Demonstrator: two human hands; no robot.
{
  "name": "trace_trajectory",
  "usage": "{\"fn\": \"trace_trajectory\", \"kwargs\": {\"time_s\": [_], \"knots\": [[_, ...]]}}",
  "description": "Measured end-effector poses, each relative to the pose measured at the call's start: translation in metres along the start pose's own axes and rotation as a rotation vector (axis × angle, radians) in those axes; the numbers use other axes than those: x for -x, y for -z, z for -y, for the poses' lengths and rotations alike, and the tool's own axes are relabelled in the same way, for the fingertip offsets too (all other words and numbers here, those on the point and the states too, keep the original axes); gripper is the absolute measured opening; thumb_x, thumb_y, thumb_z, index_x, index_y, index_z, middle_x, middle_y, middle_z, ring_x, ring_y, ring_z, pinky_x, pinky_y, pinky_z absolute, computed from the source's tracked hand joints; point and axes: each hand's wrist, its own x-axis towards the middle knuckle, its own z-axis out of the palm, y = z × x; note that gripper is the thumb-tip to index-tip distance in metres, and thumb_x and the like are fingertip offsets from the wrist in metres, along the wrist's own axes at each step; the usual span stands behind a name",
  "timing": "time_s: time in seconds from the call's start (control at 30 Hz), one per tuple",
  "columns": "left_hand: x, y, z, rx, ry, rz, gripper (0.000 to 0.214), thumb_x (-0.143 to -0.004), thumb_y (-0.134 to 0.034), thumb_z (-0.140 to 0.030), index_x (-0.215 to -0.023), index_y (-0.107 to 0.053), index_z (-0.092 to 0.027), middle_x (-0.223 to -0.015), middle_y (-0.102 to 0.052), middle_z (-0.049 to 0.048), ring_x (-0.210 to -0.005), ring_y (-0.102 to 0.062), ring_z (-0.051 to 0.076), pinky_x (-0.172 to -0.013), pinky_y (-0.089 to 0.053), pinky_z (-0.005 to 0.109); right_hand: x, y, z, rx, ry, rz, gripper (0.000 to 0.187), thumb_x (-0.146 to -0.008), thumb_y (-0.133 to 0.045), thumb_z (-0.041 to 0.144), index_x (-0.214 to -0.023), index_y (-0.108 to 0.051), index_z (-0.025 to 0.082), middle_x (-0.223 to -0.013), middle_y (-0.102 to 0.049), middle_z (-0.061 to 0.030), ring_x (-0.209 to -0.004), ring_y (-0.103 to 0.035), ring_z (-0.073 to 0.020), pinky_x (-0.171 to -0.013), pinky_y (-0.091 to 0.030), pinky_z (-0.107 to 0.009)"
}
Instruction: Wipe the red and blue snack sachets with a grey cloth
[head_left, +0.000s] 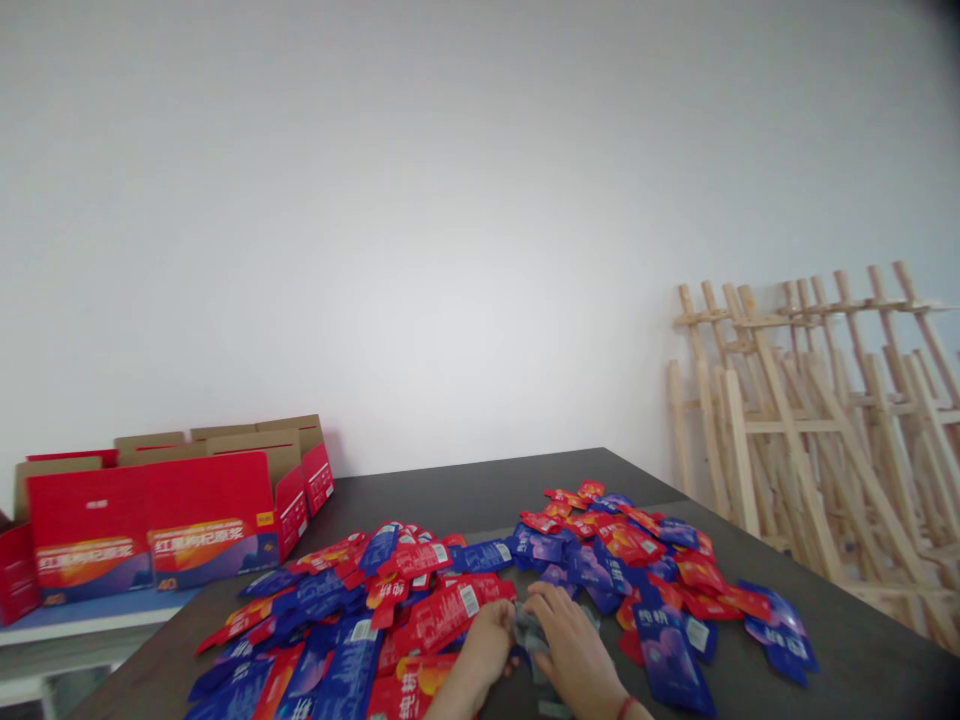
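Note:
Low in the middle of the view, my left hand (pixel 484 648) is closed, its fingertips at the edge of a crumpled grey cloth-like piece (pixel 527 628). My right hand (pixel 571 642) lies palm down across the same piece, with fingers stretched out and slightly apart. A dark bit beneath my left fingertips is too hidden to name. To the left of my hands spreads a pile of red and blue pouches (pixel 442 612). Another heap of such pouches (pixel 596 565) lies on the right, with one blue pouch (pixel 670 655) close to my right wrist.
The pouches rest on a dark table (pixel 465 492). Red cardboard boxes (pixel 214 500) with raised flaps stand at the left on a lower blue-topped surface (pixel 150 610). Wooden easel-like frames (pixel 787 430) lean beyond the table's right edge. A pale wall (pixel 465 250) rises behind.

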Motion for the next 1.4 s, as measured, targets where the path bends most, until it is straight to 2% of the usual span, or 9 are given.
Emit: {"fn": "trace_trajectory", "kwargs": {"time_s": [0.17,0.3,0.5,0.57,0.67,0.87,1.07,1.2,1.4], "knots": [[0.000,-0.001,0.005,-0.111,-0.006,-0.018,0.008,-0.082,-0.038,-0.018,-0.076,-0.043,-0.020,-0.051,-0.044,-0.0077,-0.041,-0.043,0.009,-0.042,-0.030,0.019,-0.002,-0.001,-0.013,0.048,-0.092,-0.009,0.042,-0.062,-0.049,0.006,-0.100,-0.055,0.023,-0.109,-0.058,-0.0042,-0.102,-0.051,-0.0223,-0.086,-0.039,-0.031],[0.002,0.001,0.001,-0.217,-0.033,-0.025,0.010,-0.087,-0.035,-0.023,-0.080,-0.042,-0.021,-0.069,-0.053,-0.0036,-0.050,-0.052,0.011,-0.044,-0.036,0.020,-0.005,0.001,-0.033,0.078,-0.178,-0.008,0.036,-0.066,-0.050,0.009,-0.099,-0.055,0.021,-0.104,-0.060,-0.0059,-0.102,-0.054,-0.0224,-0.086,-0.040,-0.030],[0.008,0.013,-0.011,-0.602,-0.365,-0.213,0.018,-0.086,-0.037,-0.016,-0.080,-0.053,-0.021,-0.077,-0.063,0.0001,-0.076,-0.060,0.015,-0.069,-0.041,0.024,-0.019,0.025,-0.077,-0.035,-0.363,-0.120,0.020,-0.076,-0.046,0.018,-0.095,-0.053,0.019,-0.099,-0.061,-0.0090,-0.095,-0.059,-0.0221,-0.083,-0.042,-0.032],[0.010,0.014,-0.014,-0.659,-0.442,-0.226,0.023,-0.085,-0.036,-0.013,-0.083,-0.056,-0.022,-0.083,-0.065,0.0009,-0.081,-0.060,0.015,-0.072,-0.040,0.024,-0.025,0.035,-0.079,-0.129,-0.351,-0.198,0.019,-0.079,-0.045,0.023,-0.097,-0.051,0.020,-0.100,-0.060,-0.0093,-0.094,-0.058,-0.0215,-0.083,-0.043,-0.032],[0.014,0.013,-0.016,-0.722,-0.568,-0.207,0.027,-0.081,-0.037,-0.006,-0.086,-0.059,-0.022,-0.090,-0.064,0.0023,-0.087,-0.058,0.016,-0.074,-0.040,0.023,-0.028,0.041,-0.061,-0.168,-0.265,-0.239,0.019,-0.079,-0.043,0.023,-0.096,-0.051,0.021,-0.101,-0.059,-0.0084,-0.096,-0.056,-0.0216,-0.085,-0.041,-0.032],[0.020,0.018,-0.022,-0.888,-0.769,-0.129,0.021,-0.085,-0.042,-0.011,-0.081,-0.060,-0.020,-0.083,-0.063,0.0035,-0.083,-0.056,0.017,-0.071,-0.040,0.026,-0.019,0.022,-0.012,-0.109,0.076,0.058,0.036,-0.066,-0.042,0.008,-0.097,-0.057,0.021,-0.104,-0.059,-0.0045,-0.100,-0.050,-0.0207,-0.090,-0.036,-0.032],[0.022,0.027,-0.033,-0.809,-0.753,-0.202,0.024,-0.085,-0.040,-0.010,-0.082,-0.061,-0.020,-0.090,-0.065,0.0032,-0.087,-0.058,0.017,-0.079,-0.044,0.028,-0.005,0.015,-0.033,-0.005,0.012,0.160,0.041,-0.065,-0.042,0.006,-0.099,-0.060,0.020,-0.107,-0.059,-0.0049,-0.100,-0.049,-0.0203,-0.087,-0.036,-0.030],[0.024,0.057,-0.049,-0.833,-0.756,-0.319,0.028,-0.084,-0.036,-0.008,-0.082,-0.061,-0.020,-0.095,-0.067,0.0027,-0.093,-0.058,0.016,-0.087,-0.043,0.029,0.001,0.008,-0.039,0.083,-0.022,0.159,0.040,-0.064,-0.045,0.006,-0.097,-0.061,0.022,-0.107,-0.059,-0.0043,-0.101,-0.049,-0.0222,-0.086,-0.036,-0.032],[0.038,0.148,-0.076,-1.112,-0.661,-0.548,0.033,-0.084,-0.034,-0.009,-0.100,-0.061,-0.018,-0.113,-0.063,0.0080,-0.110,-0.052,0.020,-0.099,-0.034,0.034,0.006,-0.002,-0.035,0.065,-0.029,0.078,0.036,-0.069,-0.045,0.011,-0.098,-0.061,0.025,-0.105,-0.060,-0.0031,-0.099,-0.050,-0.0222,-0.083,-0.035,-0.033]]}}
